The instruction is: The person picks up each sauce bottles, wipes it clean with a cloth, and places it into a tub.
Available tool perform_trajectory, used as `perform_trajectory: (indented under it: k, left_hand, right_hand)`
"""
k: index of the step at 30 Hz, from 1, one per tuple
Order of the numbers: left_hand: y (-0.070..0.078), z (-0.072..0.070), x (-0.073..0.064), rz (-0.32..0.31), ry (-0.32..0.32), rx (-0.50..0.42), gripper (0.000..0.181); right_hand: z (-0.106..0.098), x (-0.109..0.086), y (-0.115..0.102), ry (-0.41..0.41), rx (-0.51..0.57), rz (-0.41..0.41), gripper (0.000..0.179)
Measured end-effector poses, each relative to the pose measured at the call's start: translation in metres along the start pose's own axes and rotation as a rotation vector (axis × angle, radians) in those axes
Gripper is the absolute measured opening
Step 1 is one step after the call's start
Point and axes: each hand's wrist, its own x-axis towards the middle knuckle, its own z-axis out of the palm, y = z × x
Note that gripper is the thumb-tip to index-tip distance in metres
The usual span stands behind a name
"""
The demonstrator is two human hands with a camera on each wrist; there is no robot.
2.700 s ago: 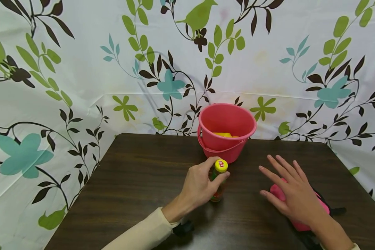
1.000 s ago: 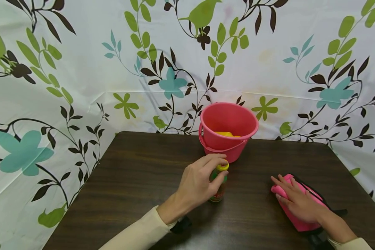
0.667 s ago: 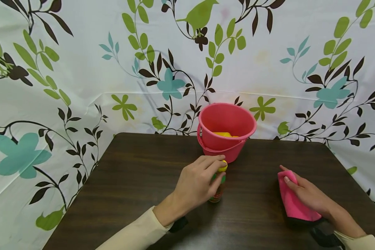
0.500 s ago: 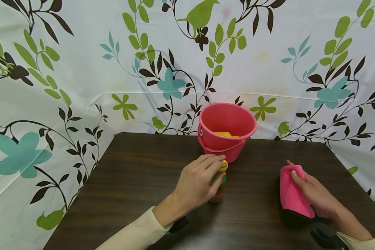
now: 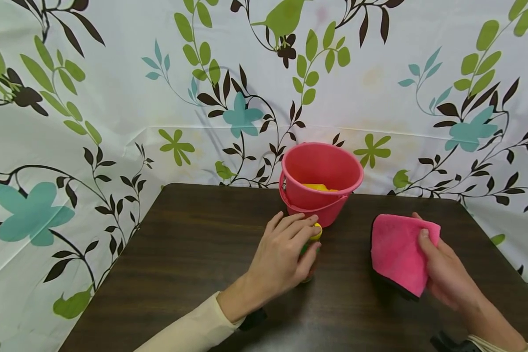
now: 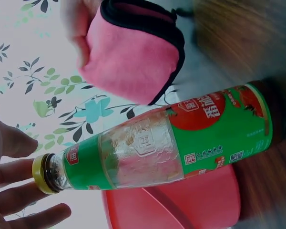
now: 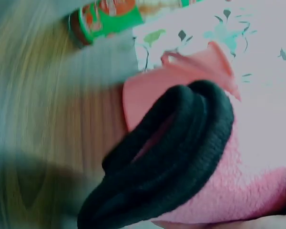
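A glass bottle [image 6: 214, 129] with a green tomato-printed label and a yellow cap stands upright on the table, its clear upper part smeared inside. My left hand [image 5: 279, 249] is around the cap [image 6: 43, 174] with fairly straight fingers. In the left wrist view the thumb stands apart from the cap, and the fingers lie behind or beside it; contact is unclear. My right hand [image 5: 451, 276] grips a folded pink cloth [image 5: 400, 254] with black edging, thumb on its near face, held above the table. The fingers behind the cloth are mostly hidden.
A pink bucket [image 5: 321, 168] stands behind the bottle at the table's back edge, its handle hanging down in front. Yellow items [image 5: 318, 187] lie inside it. A patterned curtain [image 5: 127, 98] hangs behind the dark wooden table [image 5: 193, 230].
My right hand came down on the pink cloth, picked it up and moved it left and upward. My left hand's fingers shifted over the cap and have straightened; the bottle stayed in place.
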Motion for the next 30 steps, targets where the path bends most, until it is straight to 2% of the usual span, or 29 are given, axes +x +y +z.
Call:
perform_trajectory:
  k: [7, 12, 21, 25, 30]
  left_hand:
    - [0.002, 0.000, -0.005, -0.049, -0.039, -0.070, 0.037]
    - [0.002, 0.001, -0.009, -0.058, -0.033, -0.127, 0.039]
    - [0.000, 0.001, -0.013, -0.084, -0.033, -0.275, 0.038]
    - [-0.001, 0.000, -0.010, -0.102, -0.036, -0.361, 0.032]
    - [-0.003, 0.000, -0.003, -0.111, -0.002, -0.423, 0.025]
  right_hand:
    - [0.040, -0.008, -0.016, 0.050, 0.003, -0.037, 0.067]
    - [0.079, -0.012, -0.027, 0.066, -0.066, -0.074, 0.064]
    - [0.145, -0.013, -0.036, -0.027, -0.056, -0.213, 0.056]
    - [0.163, -0.011, -0.035, -0.059, -0.054, -0.260, 0.058]
    - [0.175, -0.008, -0.035, -0.042, -0.043, -0.280, 0.063]
